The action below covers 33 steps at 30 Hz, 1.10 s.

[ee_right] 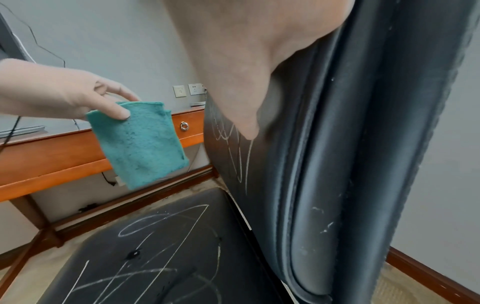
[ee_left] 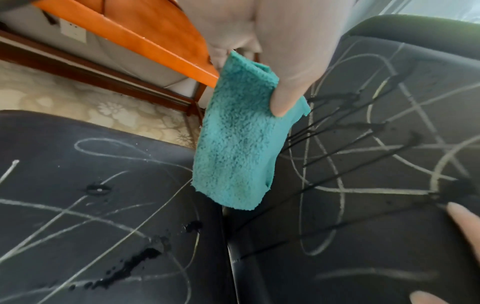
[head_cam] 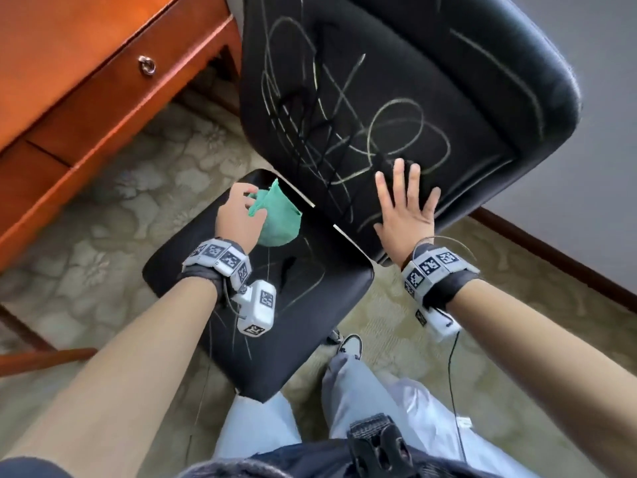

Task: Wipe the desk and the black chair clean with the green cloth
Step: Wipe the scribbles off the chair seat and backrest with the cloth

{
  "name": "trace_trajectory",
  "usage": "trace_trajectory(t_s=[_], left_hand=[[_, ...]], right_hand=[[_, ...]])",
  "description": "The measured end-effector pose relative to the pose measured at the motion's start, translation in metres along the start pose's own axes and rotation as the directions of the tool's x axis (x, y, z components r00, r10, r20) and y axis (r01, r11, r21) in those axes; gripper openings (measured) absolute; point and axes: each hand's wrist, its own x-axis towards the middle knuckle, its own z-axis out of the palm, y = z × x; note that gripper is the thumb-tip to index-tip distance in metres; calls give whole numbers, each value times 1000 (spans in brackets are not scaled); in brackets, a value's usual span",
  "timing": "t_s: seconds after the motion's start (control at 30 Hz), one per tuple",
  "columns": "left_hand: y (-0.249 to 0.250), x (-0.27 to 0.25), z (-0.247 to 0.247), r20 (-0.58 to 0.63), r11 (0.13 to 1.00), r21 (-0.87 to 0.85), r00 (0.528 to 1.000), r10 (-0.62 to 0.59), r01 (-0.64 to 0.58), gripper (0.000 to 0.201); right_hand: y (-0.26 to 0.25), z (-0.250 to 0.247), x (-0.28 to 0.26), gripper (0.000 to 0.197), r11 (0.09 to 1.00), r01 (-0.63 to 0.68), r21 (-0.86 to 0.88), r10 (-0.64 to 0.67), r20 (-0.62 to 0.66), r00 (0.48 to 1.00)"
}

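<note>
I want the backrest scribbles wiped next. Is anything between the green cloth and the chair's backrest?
Nothing visible. The left hand pinches the green cloth in the air above the seat, beside the backrest. The right hand lies flat on the backrest's lower right, covering that patch only.

Pale floral-patterned carpet covers the floor; a grey wall with dark wooden skirting carries two sockets far left.
</note>
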Motion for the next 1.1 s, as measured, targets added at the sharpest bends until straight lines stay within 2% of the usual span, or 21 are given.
trace_trajectory(t_s=[0.17,0.37,0.47,0.57,0.63,0.73,0.9,1.0,1.1], left_hand=[[2,-8,0,3,1000,9,1000,-21,21,35],[-9,-6,-9,-92,998,-24,994,-54,52,33],[-22,-6,-7,-136,995,-89,989,-55,43,31],[-39,-4,2,-184,985,-164,980,-77,46,35],[-49,-1,9,-203,978,-208,977,-65,22,40],[-67,0,22,-226,972,-234,974,-21,-33,43],[-96,-5,44,-312,965,-233,949,44,-122,47],[-104,-15,64,-401,944,-292,916,25,-154,52],[-103,-36,88,-474,928,-313,880,32,-202,55]], right_hand=[[8,-7,34,84,995,97,-28,-98,-36,995],[-1,-18,75,83,983,159,-97,-171,-137,976],[-11,-20,90,75,967,188,-173,-223,-216,950],[-27,-6,93,71,934,257,-250,-317,-244,916],[-42,12,88,71,922,307,-237,-354,-191,916],[-61,47,77,71,944,305,-124,-311,-30,950],[-70,109,71,70,973,113,201,-150,180,972],[-64,126,67,67,965,62,254,-115,198,973],[-59,131,59,63,954,127,272,-176,167,970]])
